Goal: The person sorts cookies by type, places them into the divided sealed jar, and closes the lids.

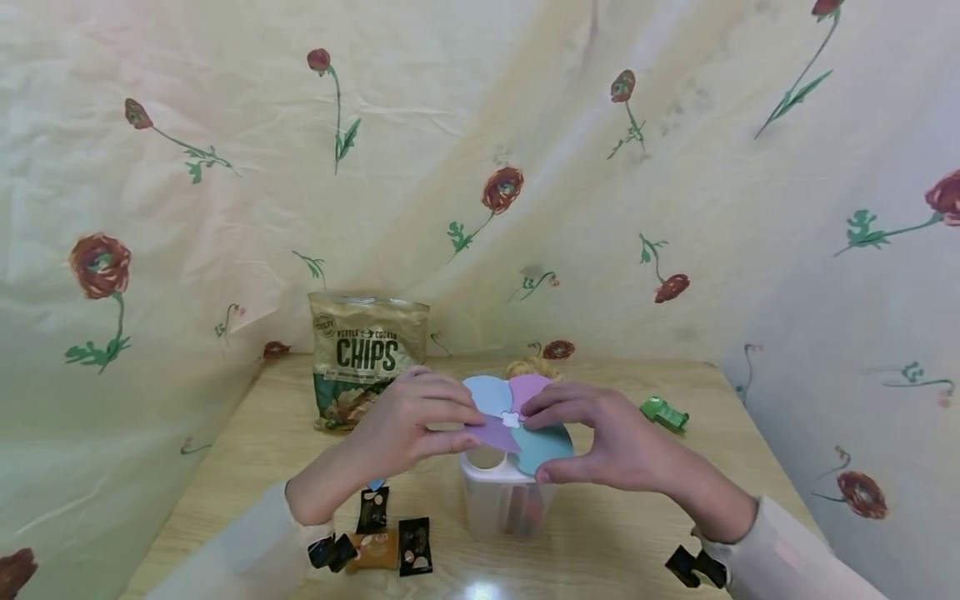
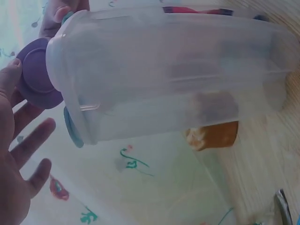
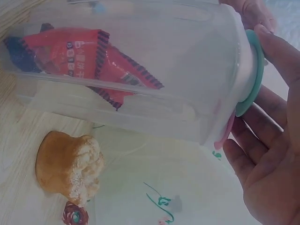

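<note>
Chips bag (image 1: 365, 357): stands upright at the back left of the wooden table (image 1: 225, 467), well apart from the hands.
Small wrappers (image 1: 382, 537): dark and orange packets lie flat on the table near the left wrist, untouched.
Left hand (image 1: 408, 425): fingers curl over the left side of the lid, thumb under the purple flap (image 1: 491, 433); in the left wrist view the fingers (image 2: 28, 145) spread loosely beside the purple cap (image 2: 35, 75), so it steadies more than it clamps.
Container (image 1: 504, 496): a clear plastic canister stands upright at the table's middle, between both hands; a red snack packet (image 3: 84, 58) shows through its wall.
Lid (image 1: 517, 417): four round flaps in blue, pink, purple and teal meet at a white hub.
Handling: it looks light and stiff, with thin smooth walls that could slip or tip, since little weighs it down. Hold is best taken at the rim below the flaps, or round the body; the flaps look hinged and likely snap, so they want thumb pressure, not pulling.
Right hand (image 1: 607, 446): fingertips rest on the pink flap, thumb hooked beneath the teal flap (image 3: 253, 70), a light pinch on the lid's edge.
Bread roll (image 3: 70, 166): lies behind the container, clear of it.
Green toy (image 1: 663, 413): lies on the table to the right, apart.
</note>
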A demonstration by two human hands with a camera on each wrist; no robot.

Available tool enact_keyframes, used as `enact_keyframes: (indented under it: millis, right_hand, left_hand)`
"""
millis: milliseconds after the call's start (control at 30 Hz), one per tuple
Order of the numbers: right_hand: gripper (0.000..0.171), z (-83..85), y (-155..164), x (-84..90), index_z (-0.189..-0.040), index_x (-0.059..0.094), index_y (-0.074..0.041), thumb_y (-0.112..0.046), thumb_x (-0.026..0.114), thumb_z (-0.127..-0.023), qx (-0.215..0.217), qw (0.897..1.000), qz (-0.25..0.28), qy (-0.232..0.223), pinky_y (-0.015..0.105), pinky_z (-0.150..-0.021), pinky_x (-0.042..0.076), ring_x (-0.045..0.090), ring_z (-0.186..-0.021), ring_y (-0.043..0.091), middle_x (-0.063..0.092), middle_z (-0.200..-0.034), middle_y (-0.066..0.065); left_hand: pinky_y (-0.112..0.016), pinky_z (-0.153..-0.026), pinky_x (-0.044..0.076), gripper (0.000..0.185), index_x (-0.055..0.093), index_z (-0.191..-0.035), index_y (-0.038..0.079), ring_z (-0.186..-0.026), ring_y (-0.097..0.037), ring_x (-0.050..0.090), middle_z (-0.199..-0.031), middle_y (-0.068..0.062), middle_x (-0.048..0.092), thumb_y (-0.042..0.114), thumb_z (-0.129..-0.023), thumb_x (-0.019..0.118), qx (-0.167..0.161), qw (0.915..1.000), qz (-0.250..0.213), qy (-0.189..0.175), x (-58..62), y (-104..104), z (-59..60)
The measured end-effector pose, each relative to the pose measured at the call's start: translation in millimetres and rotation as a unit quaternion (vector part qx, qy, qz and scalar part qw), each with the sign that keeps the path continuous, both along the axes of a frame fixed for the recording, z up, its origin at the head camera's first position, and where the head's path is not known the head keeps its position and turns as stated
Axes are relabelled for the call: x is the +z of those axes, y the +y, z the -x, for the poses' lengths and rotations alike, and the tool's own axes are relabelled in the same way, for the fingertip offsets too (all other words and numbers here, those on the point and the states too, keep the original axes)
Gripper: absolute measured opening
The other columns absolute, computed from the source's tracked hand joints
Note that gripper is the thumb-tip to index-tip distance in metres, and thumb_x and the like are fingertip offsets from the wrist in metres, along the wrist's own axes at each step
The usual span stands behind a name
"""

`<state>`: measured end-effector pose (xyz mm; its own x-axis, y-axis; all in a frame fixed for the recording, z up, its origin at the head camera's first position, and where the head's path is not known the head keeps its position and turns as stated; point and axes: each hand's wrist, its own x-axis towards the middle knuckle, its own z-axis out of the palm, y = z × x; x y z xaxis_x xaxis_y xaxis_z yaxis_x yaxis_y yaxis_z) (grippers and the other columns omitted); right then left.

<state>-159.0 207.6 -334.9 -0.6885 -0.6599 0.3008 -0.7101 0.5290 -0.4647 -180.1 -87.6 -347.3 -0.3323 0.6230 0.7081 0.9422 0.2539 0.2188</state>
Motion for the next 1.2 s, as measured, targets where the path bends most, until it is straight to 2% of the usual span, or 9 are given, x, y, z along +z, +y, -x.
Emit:
enact_keyframes:
  millis: [67, 133, 233, 367, 533, 733, 900, 1067, 1200]
  right_hand:
    - [0.045, -0.2, 0, 0.9, -0.113, 0.070, -0.034, -0.056, 0.077, -0.075, -0.001, 1.000, -0.002, -0.006, 0.040, -0.096, 0.049, 0.053, -0.120, 0.006, 0.060, -0.124, -0.018]
    - [0.045, -0.3, 1, 2.4, -0.113, 0.070, -0.034, -0.057, 0.076, -0.074, -0.002, 1.000, -0.007, -0.009, 0.041, -0.097, 0.048, 0.053, -0.121, 0.006, 0.059, -0.124, -0.018]
    - [0.046, 0.3, 3, 5.7, -0.114, 0.069, -0.034, -0.057, 0.075, -0.075, 0.001, 1.000, -0.017, -0.010, 0.042, -0.097, 0.048, 0.053, -0.122, 0.007, 0.059, -0.126, -0.018]
    - [0.046, 0.1, 5, 10.2, -0.117, 0.068, -0.033, -0.057, 0.073, -0.078, 0.007, 1.000, -0.030, -0.006, 0.042, -0.096, 0.049, 0.054, -0.122, 0.008, 0.058, -0.129, -0.018]
    - [0.037, -1.2, 4, 15.5, -0.115, 0.068, -0.032, -0.051, 0.070, -0.084, 0.014, 1.000, -0.020, 0.001, 0.039, -0.093, 0.051, 0.057, -0.118, 0.007, 0.061, -0.125, -0.016]
    - [0.023, -1.2, 0, 20.7, -0.108, 0.069, -0.029, -0.038, 0.071, -0.087, 0.035, 0.999, 0.024, -0.010, 0.030, -0.082, 0.054, 0.063, -0.099, 0.003, 0.067, -0.108, -0.017]
    - [0.018, -2.0, -2, 20.2, -0.104, 0.071, -0.027, -0.033, 0.072, -0.088, 0.036, 0.998, 0.058, -0.013, 0.024, -0.076, 0.054, 0.065, -0.087, 0.001, 0.069, -0.098, -0.017]
    - [0.014, -5.4, -3, 17.6, -0.099, 0.073, -0.025, -0.029, 0.074, -0.086, 0.018, 0.996, 0.081, -0.014, 0.025, -0.071, 0.054, 0.065, -0.080, 0.002, 0.070, -0.091, -0.016]
    - [0.012, -7.7, -5, 16.1, -0.095, 0.074, -0.019, -0.019, 0.077, -0.084, 0.023, 0.994, 0.104, -0.017, 0.027, -0.068, 0.056, 0.067, -0.076, 0.004, 0.071, -0.088, -0.012]
  left_hand:
    - [-0.032, -0.088, 0.049, 0.023, 0.075, -0.103, 0.017, -0.099, -0.007, 0.065, -0.102, 0.007, 0.072, 0.029, -0.084, 0.075, -0.015, 0.9976, -0.014, -0.066, 1.5, 1, -0.2]
    - [-0.029, -0.086, 0.052, 0.024, 0.075, -0.105, 0.015, -0.098, -0.008, 0.066, -0.103, 0.005, 0.072, 0.022, -0.082, 0.077, -0.031, 0.9913, -0.031, -0.124, 3.1, 1, -0.4]
    - [-0.028, -0.082, 0.054, 0.020, 0.075, -0.102, 0.013, -0.096, -0.009, 0.067, -0.102, 0.001, 0.073, 0.016, -0.083, 0.076, -0.052, 0.9824, -0.046, -0.173, 6.9, 2, 0.4]
    - [-0.027, -0.080, 0.054, 0.014, 0.075, -0.099, 0.013, -0.094, -0.007, 0.067, -0.100, 0.002, 0.072, 0.017, -0.085, 0.074, -0.057, 0.9814, -0.033, -0.180, 14.3, 4, 4.2]
    - [-0.029, -0.079, 0.055, 0.012, 0.076, -0.095, 0.014, -0.092, -0.006, 0.066, -0.097, 0.006, 0.072, 0.021, -0.086, 0.073, -0.049, 0.9804, -0.014, -0.190, 23.1, 7, 10.4]
    - [-0.035, -0.080, 0.054, 0.014, 0.076, -0.097, 0.017, -0.094, -0.003, 0.064, -0.098, 0.013, 0.070, 0.027, -0.090, 0.069, -0.044, 0.9719, 0.027, -0.230, 31.7, 10, 16.8]
    - [-0.030, -0.077, 0.053, 0.017, 0.076, -0.100, 0.018, -0.092, -0.004, 0.064, -0.097, 0.015, 0.069, 0.030, -0.092, 0.066, -0.041, 0.9662, 0.046, -0.250, 36.6, 13, 18.7]
    - [-0.028, -0.072, 0.052, 0.013, 0.075, -0.096, 0.026, -0.084, -0.003, 0.063, -0.092, 0.017, 0.069, 0.035, -0.090, 0.067, -0.017, 0.9642, 0.048, -0.261, 38.1, 16, 18.9]
    - [-0.029, -0.069, 0.052, 0.009, 0.075, -0.093, 0.031, -0.079, -0.004, 0.061, -0.088, 0.018, 0.069, 0.037, -0.089, 0.069, 0.002, 0.9606, 0.041, -0.275, 39.4, 19, 18.7]
